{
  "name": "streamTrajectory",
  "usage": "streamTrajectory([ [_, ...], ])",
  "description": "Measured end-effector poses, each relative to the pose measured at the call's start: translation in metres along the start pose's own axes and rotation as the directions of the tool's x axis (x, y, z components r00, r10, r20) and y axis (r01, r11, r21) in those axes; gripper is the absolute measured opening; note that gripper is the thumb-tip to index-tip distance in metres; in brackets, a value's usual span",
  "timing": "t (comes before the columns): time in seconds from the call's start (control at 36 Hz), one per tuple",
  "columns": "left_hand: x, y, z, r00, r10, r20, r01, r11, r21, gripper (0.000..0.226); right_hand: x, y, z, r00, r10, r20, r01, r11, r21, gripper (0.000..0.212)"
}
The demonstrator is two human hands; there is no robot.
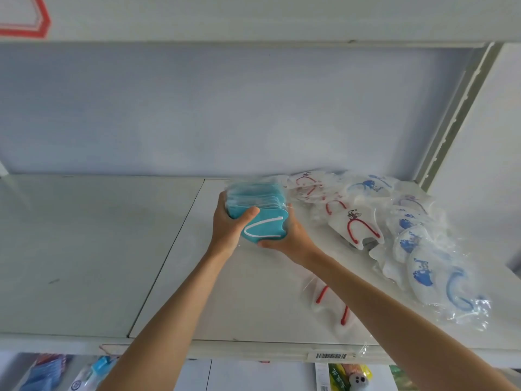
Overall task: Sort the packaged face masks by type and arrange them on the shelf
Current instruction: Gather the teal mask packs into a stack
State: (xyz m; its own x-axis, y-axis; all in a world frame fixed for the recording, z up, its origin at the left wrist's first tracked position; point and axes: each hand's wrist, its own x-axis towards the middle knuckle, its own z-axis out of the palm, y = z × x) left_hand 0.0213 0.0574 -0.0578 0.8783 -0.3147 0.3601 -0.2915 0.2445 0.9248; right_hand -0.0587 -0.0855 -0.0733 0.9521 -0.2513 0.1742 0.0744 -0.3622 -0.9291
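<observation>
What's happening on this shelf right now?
A person holds a stack of teal packaged masks between both hands, the left hand gripping one side and the right hand cupping the other, just above the white shelf. To the right lie loose white masks with red ear loops and white masks with blue prints, partly heaped together, not yet arranged.

One head camera looks forward, close over the shelf (84, 249), arms reaching ahead.
</observation>
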Motion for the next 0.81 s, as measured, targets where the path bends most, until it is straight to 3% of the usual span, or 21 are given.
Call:
streamTrajectory([
  [0.06,0.000,-0.001,-0.001,0.999,0.028,0.027,-0.028,1.000,-0.001,0.064,0.000,0.001,-0.002,1.000,0.002,0.004,-0.002,1.000,0.004,0.083],
  [0.14,-0.005,-0.009,-0.005,0.996,-0.044,0.077,0.044,0.999,0.008,0.073,-0.005,0.004,-0.004,0.998,-0.010,0.065,0.013,0.999,-0.033,0.088],
  [0.39,-0.004,-0.015,-0.009,0.990,-0.122,0.070,0.124,0.992,-0.015,0.093,0.000,0.005,0.000,0.997,-0.006,0.074,0.004,1.000,0.019,0.095],
  [0.53,0.003,-0.005,-0.003,0.994,-0.087,0.067,0.089,0.996,-0.029,0.082,0.008,0.004,-0.001,0.999,0.004,0.038,-0.009,0.990,0.142,0.091],
  [0.69,-0.002,-0.011,-0.001,0.989,-0.143,0.029,0.144,0.990,-0.007,0.087,0.005,0.007,0.004,0.998,0.048,0.047,-0.050,0.998,0.035,0.086],
  [0.81,0.003,0.005,0.001,0.993,-0.112,-0.036,0.111,0.994,-0.011,0.070,0.012,-0.005,0.006,0.999,0.051,0.006,-0.051,0.991,0.127,0.082],
])
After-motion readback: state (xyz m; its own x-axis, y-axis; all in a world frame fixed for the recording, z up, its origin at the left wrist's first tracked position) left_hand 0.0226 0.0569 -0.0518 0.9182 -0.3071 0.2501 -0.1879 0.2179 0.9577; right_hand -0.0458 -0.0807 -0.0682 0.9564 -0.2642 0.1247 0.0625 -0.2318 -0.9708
